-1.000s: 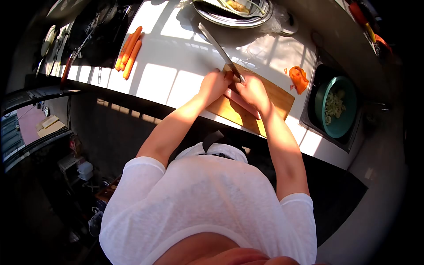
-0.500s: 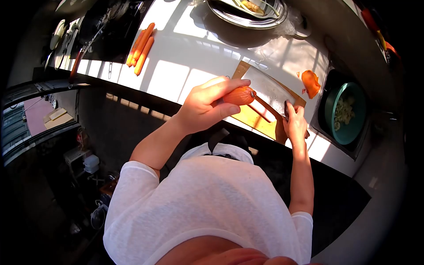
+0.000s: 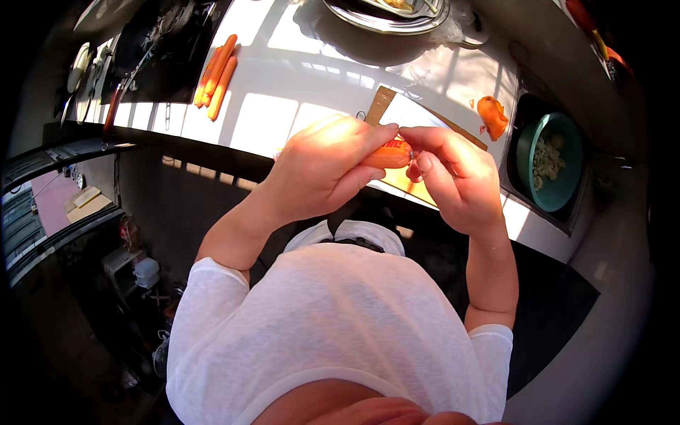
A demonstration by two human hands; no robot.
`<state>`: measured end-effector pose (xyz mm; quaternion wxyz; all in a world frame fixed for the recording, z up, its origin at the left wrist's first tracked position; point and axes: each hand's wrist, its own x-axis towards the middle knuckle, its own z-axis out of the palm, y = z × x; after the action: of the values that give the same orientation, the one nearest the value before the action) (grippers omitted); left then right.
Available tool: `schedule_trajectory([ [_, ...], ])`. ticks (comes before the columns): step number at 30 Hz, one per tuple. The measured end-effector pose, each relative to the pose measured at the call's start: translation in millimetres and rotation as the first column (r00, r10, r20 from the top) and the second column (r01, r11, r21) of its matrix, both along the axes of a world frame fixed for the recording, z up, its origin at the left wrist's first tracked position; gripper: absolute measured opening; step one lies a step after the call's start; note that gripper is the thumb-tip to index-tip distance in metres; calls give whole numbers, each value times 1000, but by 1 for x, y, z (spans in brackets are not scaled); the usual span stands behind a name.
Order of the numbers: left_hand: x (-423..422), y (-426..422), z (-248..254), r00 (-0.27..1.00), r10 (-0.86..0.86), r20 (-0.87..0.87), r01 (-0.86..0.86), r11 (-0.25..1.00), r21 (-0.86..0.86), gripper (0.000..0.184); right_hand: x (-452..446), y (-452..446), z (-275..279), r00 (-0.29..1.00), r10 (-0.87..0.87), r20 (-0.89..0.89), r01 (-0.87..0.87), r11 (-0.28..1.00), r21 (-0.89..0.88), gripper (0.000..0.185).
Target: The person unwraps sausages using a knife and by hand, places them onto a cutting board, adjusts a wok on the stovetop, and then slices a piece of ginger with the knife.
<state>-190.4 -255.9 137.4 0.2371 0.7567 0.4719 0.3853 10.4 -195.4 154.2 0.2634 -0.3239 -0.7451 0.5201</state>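
My left hand (image 3: 319, 163) is wrapped round a thick orange sausage (image 3: 388, 156) with red print on its casing and a small metal clip at its tip. The thumb and fingers of my right hand (image 3: 460, 170) pinch the clipped end. Below the hands, partly covered by them, lies a wooden cutting board (image 3: 382, 103). A broad-bladed knife (image 3: 407, 115) rests on it; its handle is hidden behind my right hand. Crumpled orange casing (image 3: 491, 118) lies on the counter to the right of the board.
Several long orange sausages (image 3: 221, 78) lie together at the left of the white counter (image 3: 273, 106), near a black stove (image 3: 159, 64). A metal pan (image 3: 389, 25) stands at the back. A green basin (image 3: 528, 159) with pale cut pieces sits in the sink at right.
My right hand has let go of the knife on the board and moved left and up to the sausage's clipped end. The left hand still holds the sausage.
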Motion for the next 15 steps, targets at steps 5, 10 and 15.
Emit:
schedule_trajectory([
  [5,-8,-7,3,981,77,-180,-76,997,11,43,-25,-8,2,984,-25,179,-29,955,294,17],
  [10,-16,-9,3,951,113,-287,-116,993,7,37,-45,-11,-10,960,-79,268,-28,928,373,14],
  [15,-28,-11,1,944,120,-307,-123,992,10,35,-53,-15,-13,957,-35,289,-58,950,308,18],
])
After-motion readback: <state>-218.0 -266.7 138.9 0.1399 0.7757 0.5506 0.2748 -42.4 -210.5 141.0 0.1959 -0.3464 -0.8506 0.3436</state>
